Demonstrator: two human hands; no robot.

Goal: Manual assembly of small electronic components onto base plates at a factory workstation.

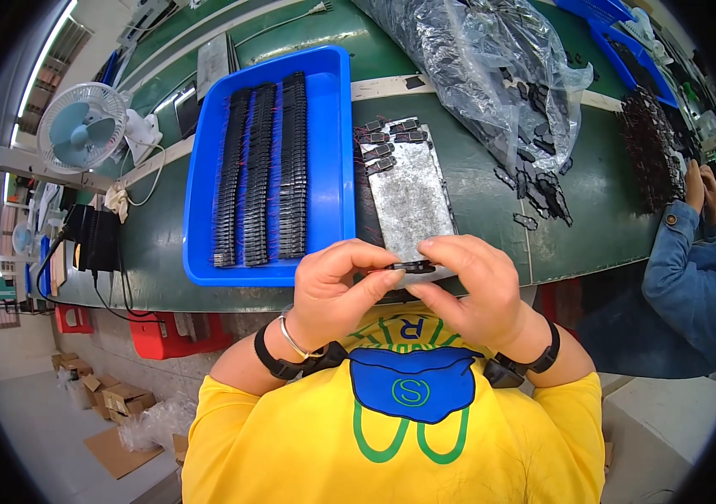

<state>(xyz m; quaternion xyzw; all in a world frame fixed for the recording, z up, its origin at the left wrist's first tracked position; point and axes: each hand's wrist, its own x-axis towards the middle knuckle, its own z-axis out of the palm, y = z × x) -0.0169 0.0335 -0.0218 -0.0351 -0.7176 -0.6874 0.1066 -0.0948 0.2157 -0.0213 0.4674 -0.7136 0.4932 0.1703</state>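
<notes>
Just over the table's front edge, I hold a small, flat black part [413,267] between both hands. The thumb and fingertips of my left hand [337,286] pinch its left end, and my right hand [482,290] pinches the right end. A bit of red shows by the left fingertips. Beyond my hands lies a worn silver metal plate [412,197]. Several black modules with thin red wires [380,151] rest on its far end. To the left stands a blue tray [347,168] with three long rows of similar black modules [257,176].
A clear plastic bag [467,76] lies at the back right, with loose black frame-like pieces [547,197] spilling from it. At far right, another person's hands [698,186] are beside stacked dark parts [652,151]. A white fan [85,126] and a black power box [99,239] stand left.
</notes>
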